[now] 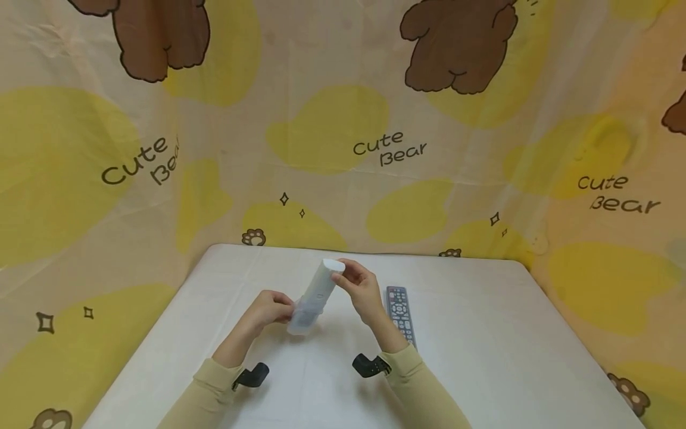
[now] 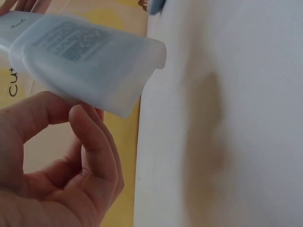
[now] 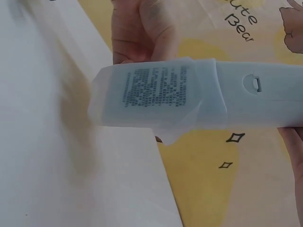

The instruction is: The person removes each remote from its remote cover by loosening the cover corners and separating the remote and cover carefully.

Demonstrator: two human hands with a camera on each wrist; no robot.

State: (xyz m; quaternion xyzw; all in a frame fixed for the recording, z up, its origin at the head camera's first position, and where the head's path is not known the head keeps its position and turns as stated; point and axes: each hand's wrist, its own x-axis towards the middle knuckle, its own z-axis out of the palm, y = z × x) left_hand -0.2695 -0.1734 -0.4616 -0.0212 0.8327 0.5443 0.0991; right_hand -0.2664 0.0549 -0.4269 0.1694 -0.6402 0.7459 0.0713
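A white remote control [image 1: 324, 283], its back with a battery-cover catch showing in the right wrist view, is held up tilted above the table. A translucent soft cover [image 3: 156, 94] wraps its lower end, with printed text visible through it and a loose flap along one edge. My right hand [image 1: 364, 292] grips the remote's bare upper end between thumb and fingers. At the lower end, my left hand [image 1: 271, 308] pinches the cover's side edge with curled fingers; in the left wrist view the fingertips [image 2: 78, 113] are partly behind the cover.
A second remote control [image 1: 399, 313], dark grey with several light buttons, lies face up on the white table [image 1: 482, 333], right beside my right forearm. A yellow patterned cloth [image 1: 321, 137] hangs behind the table.
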